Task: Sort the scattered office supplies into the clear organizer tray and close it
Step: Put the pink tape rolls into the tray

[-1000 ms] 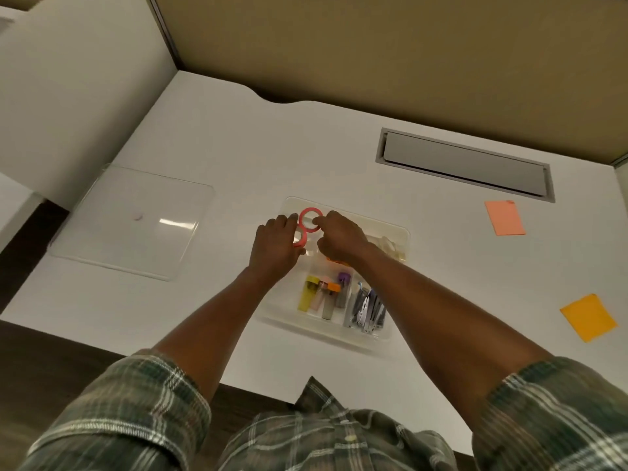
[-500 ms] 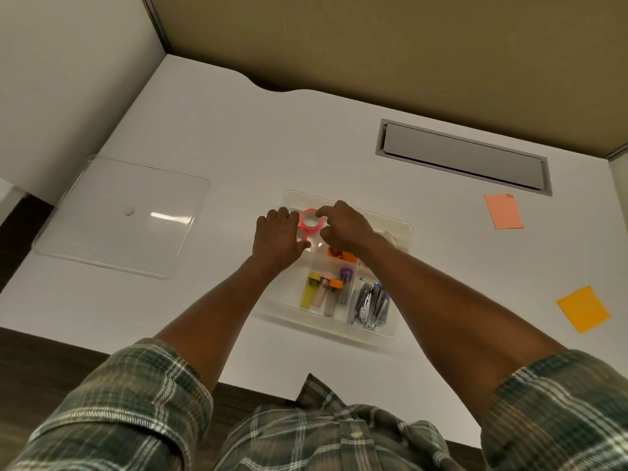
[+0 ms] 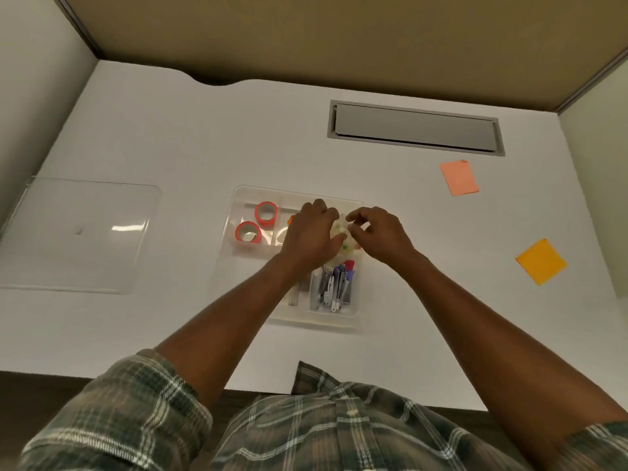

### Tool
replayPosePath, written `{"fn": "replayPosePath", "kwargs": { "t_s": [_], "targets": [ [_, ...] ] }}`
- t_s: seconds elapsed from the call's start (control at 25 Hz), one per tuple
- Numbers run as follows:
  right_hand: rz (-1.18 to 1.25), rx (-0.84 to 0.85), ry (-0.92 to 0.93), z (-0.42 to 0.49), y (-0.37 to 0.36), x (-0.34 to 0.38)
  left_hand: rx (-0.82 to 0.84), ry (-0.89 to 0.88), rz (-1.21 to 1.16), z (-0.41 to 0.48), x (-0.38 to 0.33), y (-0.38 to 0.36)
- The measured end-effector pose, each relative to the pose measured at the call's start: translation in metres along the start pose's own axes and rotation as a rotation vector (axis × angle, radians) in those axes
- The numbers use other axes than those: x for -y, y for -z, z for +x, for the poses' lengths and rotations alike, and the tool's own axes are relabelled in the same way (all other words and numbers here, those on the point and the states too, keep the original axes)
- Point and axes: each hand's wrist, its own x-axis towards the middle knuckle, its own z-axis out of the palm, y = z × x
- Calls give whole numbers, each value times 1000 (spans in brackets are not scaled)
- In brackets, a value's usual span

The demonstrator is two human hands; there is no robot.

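Centre frame, left hand (image 3: 311,236) and right hand (image 3: 380,236) meet inside the clear organizer tray (image 3: 238,198), probably settling small pale items (image 3: 341,231). Both hands' fingers are curled, and I cannot tell whether they grip anything.

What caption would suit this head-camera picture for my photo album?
Left hand and right hand reach into the clear tray beside two pink tape rolls; lid and two sticky notes lie outside.

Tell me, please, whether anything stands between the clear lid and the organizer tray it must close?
Nothing visible lies on the white desk between the flat clear plastic lid and the clear compartmented organizer tray. Only the left hand and right hand, both over the tray's far right compartment, would block it.
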Motion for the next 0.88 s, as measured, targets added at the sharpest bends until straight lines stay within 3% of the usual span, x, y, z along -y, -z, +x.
{"fn": "replayPosePath", "kwargs": {
  "t_s": [0.28,0.4,0.52,0.68,0.88],
  "targets": [
    [-78,18,-395,-83,51,-133,199,-100,-65,-3,-106,-74],
    [-148,38,-597,-119,57,-178,402,98,-225,-6,-141,-107],
    [-201,94,-675,-143,56,-200,540,388,-433,-10,-162,-133],
    [-175,70,-645,-154,51,-206,485,594,-558,-21,-181,-161],
    [-147,66,-598,-150,38,-204,368,723,-601,-30,-207,-177]
  ]
}}
